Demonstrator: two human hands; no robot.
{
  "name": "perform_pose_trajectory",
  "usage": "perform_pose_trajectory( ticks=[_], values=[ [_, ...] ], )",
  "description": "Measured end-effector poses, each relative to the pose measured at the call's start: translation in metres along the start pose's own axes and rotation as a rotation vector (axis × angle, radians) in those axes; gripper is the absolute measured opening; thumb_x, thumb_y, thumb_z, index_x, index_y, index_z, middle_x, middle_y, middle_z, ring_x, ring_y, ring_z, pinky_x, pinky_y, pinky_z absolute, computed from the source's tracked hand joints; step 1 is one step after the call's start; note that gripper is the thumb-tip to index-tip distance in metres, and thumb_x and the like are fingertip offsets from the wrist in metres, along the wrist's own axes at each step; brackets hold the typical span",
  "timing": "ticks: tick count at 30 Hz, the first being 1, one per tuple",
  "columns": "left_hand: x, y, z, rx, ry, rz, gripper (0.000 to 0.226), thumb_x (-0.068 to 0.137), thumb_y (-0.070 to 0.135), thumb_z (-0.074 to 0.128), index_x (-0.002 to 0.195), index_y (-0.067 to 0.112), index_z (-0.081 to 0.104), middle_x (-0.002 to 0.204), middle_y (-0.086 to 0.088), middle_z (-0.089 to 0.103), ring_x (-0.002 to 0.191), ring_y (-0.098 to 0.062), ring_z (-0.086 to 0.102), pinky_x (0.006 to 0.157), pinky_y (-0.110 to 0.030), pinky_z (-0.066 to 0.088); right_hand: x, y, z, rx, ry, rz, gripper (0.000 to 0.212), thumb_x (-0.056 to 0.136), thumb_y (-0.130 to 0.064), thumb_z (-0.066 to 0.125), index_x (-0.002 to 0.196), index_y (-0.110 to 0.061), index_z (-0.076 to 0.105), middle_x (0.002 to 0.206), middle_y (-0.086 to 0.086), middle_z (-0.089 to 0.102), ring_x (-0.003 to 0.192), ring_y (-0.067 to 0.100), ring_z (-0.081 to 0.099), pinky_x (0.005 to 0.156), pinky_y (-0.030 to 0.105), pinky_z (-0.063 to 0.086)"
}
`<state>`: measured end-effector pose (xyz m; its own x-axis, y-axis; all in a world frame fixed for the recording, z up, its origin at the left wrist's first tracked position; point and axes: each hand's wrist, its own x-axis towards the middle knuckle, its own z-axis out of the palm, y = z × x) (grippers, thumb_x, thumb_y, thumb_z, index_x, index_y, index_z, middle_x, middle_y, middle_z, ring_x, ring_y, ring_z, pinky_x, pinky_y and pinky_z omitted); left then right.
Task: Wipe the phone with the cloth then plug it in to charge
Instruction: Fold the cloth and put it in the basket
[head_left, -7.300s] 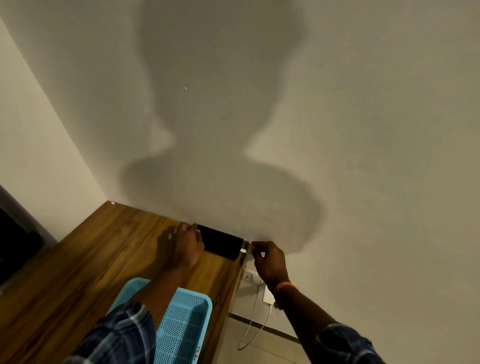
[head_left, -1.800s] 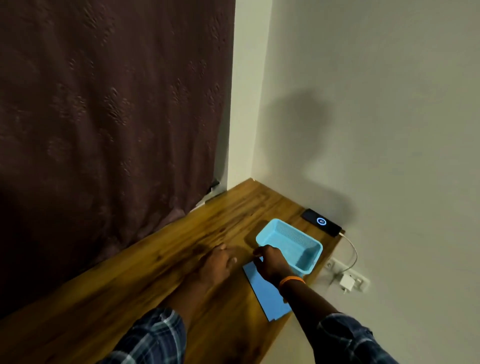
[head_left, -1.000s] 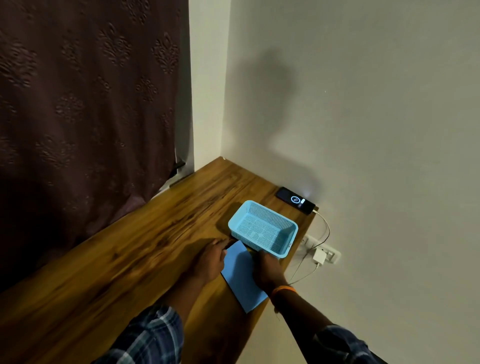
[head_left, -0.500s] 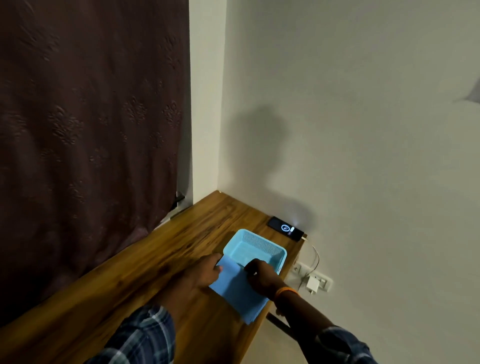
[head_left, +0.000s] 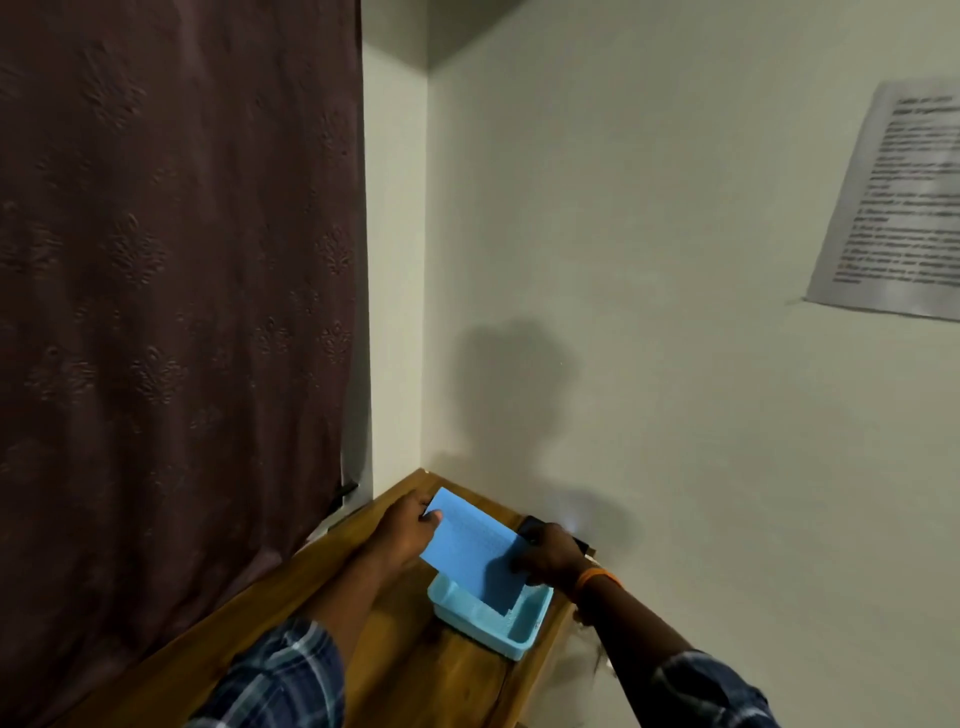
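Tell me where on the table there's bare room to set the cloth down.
Bare wood lies on the table between the left sleeve and the basket, and along the curtain side. The wall end is crowded: both hands, the cloth, the phone.

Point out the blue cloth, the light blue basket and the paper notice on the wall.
blue cloth (head_left: 470, 548): head view, on the middle of the sheet held up between both hands.
light blue basket (head_left: 519, 642): head view, on its near right corner wall.
paper notice (head_left: 893, 208): head view, on the middle of the printed sheet.
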<state>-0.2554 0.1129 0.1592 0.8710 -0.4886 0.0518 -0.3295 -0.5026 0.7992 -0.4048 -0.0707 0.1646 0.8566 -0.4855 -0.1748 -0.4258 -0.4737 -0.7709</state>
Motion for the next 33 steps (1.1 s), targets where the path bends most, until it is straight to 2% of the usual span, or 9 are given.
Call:
perform_pose_trajectory(
  ticks=[2,6,9,14,20,24,27,30,33],
  values=[
    [0.007,0.007,0.006,-0.045,0.056,-0.009,0.034,0.092,0.027,0.066,0.122,0.011,0.058,0.112,-0.008,0.068,0.100,-0.024,0.065,0.080,-0.032,0.052,0.002,0.005,-0.010,0.057,0.028,-0.009,0.033,0.080,-0.001,0.072,0.112,0.003,0.066,0.088,0.017,0.063,0.073,0.029,0.064,0.074,0.046,0.060],
    [0.019,0.011,0.033,-0.061,0.118,-0.051,0.031,0.089,0.025,0.071,0.114,0.010,0.062,0.101,-0.005,0.067,0.087,-0.014,0.058,0.071,-0.024,0.046,0.015,0.027,-0.024,0.134,0.089,0.008,0.025,0.083,0.003,0.067,0.107,0.000,0.067,0.086,0.019,0.066,0.067,0.028,0.065,0.070,0.045,0.061],
    [0.030,0.005,0.057,-0.055,0.106,-0.053,0.014,0.090,0.024,0.069,0.098,0.017,0.060,0.087,-0.001,0.062,0.081,-0.015,0.058,0.069,-0.034,0.053,0.031,0.051,-0.025,0.165,0.123,0.039,0.027,0.080,0.004,0.062,0.105,-0.002,0.069,0.082,0.019,0.068,0.065,0.028,0.066,0.072,0.047,0.061],
    [0.049,-0.020,0.095,-0.050,0.079,-0.130,0.032,0.094,0.014,0.062,0.125,0.006,0.061,0.121,-0.012,0.067,0.111,-0.027,0.063,0.081,-0.026,0.047,0.059,0.091,-0.014,0.220,0.133,0.097,0.034,0.081,0.001,0.066,0.115,0.004,0.068,0.094,0.025,0.073,0.070,0.029,0.071,0.074,0.046,0.063],
    [0.060,-0.062,0.128,-0.037,0.084,-0.211,0.029,0.093,0.008,0.061,0.122,0.003,0.064,0.121,-0.015,0.068,0.112,-0.030,0.063,0.094,-0.036,0.053,0.080,0.125,0.010,0.228,0.085,0.170,0.039,0.081,-0.003,0.070,0.119,-0.002,0.065,0.110,0.017,0.070,0.085,0.027,0.074,0.071,0.036,0.064],
    [0.070,-0.085,0.143,-0.011,0.103,-0.241,0.026,0.091,0.006,0.061,0.117,0.003,0.068,0.111,-0.016,0.072,0.099,-0.028,0.067,0.082,-0.032,0.053,0.095,0.143,0.023,0.173,0.078,0.179,0.032,0.084,-0.008,0.071,0.116,-0.007,0.069,0.112,0.012,0.070,0.096,0.024,0.072,0.080,0.037,0.063],
    [0.077,-0.095,0.152,0.002,0.087,-0.267,0.027,0.093,0.006,0.060,0.119,0.003,0.067,0.111,-0.017,0.072,0.087,-0.019,0.060,0.071,-0.028,0.048,0.106,0.150,0.030,0.144,0.093,0.181,0.028,0.086,-0.010,0.070,0.113,-0.008,0.072,0.111,0.010,0.072,0.099,0.023,0.071,0.084,0.036,0.062],
    [0.087,-0.102,0.158,-0.003,0.082,-0.269,0.029,0.094,0.008,0.058,0.123,0.005,0.065,0.114,-0.016,0.070,0.089,-0.018,0.060,0.069,-0.028,0.047,0.115,0.155,0.035,0.170,0.108,0.193,0.026,0.089,-0.013,0.069,0.115,-0.008,0.070,0.115,0.010,0.071,0.102,0.023,0.069,0.084,0.033,0.062],
    [0.097,-0.102,0.161,-0.002,0.067,-0.264,0.031,0.095,0.010,0.058,0.125,0.006,0.064,0.117,-0.016,0.070,0.099,-0.027,0.066,0.074,-0.030,0.052,0.123,0.159,0.037,0.192,0.120,0.213,0.025,0.089,-0.015,0.070,0.114,-0.009,0.070,0.115,0.009,0.070,0.100,0.021,0.070,0.079,0.029,0.062]
  ],
)
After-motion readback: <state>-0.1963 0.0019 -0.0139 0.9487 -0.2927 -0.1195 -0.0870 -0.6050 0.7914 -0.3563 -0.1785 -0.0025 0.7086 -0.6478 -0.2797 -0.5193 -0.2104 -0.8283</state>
